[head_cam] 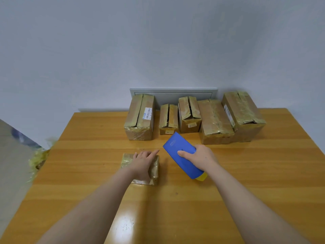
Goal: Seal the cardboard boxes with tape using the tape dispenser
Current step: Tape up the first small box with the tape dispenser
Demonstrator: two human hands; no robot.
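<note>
A small cardboard box [154,170] wrapped in shiny yellowish tape lies on the wooden table [246,173] in the middle. My left hand [143,161] rests flat on top of it, index finger stretched toward the far right corner. My right hand [198,158] grips a blue tape dispenser [182,155] with a yellow end, held tilted just to the right of the box and apart from it.
Several taped cardboard boxes [140,117] stand in a row along the table's far edge by the wall, the tallest [243,114] at the right. Crumpled yellowish tape scraps [37,159] hang off the table's left edge. A grey panel [174,95] is on the wall behind.
</note>
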